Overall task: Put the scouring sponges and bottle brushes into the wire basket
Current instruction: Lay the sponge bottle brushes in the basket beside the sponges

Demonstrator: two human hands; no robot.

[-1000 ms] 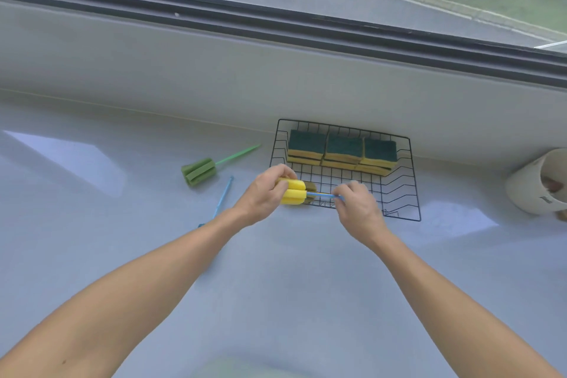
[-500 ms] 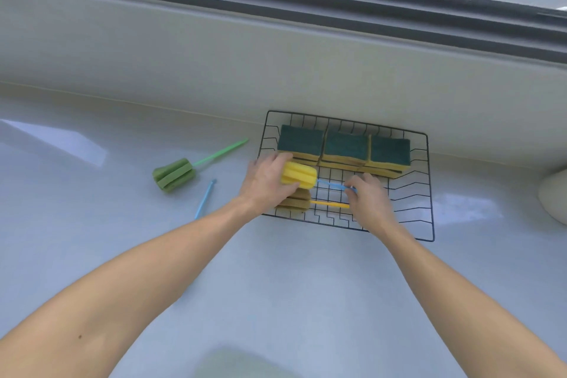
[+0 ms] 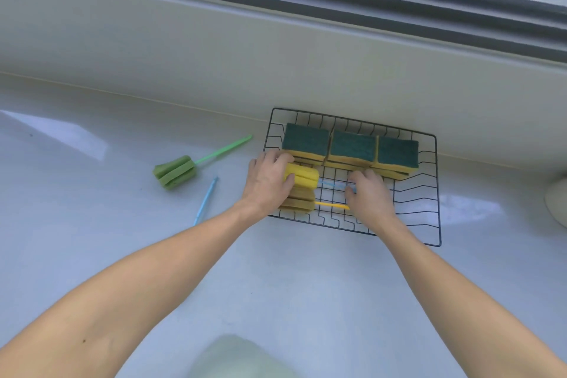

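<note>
While left hand point(image 3: 270, 182) grips ribbed yellow foam brush point(image 3: 302, 176), right hand point(image 3: 369, 193) pinches its thin handle.

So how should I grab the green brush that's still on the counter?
Pinch the green brush by its thin handle, coming from above. It lies flat with the handle pointing toward the basket, bare counter around it. The foam head would likely squash.
</note>
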